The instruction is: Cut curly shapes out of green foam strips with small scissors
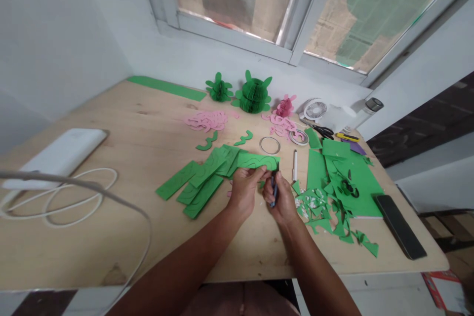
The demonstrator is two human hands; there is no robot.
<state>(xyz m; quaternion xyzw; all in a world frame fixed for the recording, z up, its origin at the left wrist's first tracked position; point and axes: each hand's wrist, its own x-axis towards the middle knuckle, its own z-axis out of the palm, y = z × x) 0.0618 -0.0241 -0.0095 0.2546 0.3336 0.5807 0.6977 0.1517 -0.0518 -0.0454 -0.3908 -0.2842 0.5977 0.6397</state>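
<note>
My left hand (244, 185) pinches a green paper strip (255, 159) with curved lines drawn on it. My right hand (282, 196) is closed around small scissors (274, 190) with a bluish handle. Their dark blades meet the strip's right end; how far they are apart is too small to see. Left of my hands, several more marked green strips (203, 181) overlap on the table. Two wavy green cutouts (208, 142) rest beyond them. Green paper scraps (326, 207) are heaped to the right of my right hand.
Pink cutouts (207, 120), tape rolls (298, 137) and a white marker (295, 165) lie farther back. Green paper figures (254, 95) and a small fan (314, 108) stand along the wall. A black case (400, 227) is at right; a white cable (99, 192) crosses the left.
</note>
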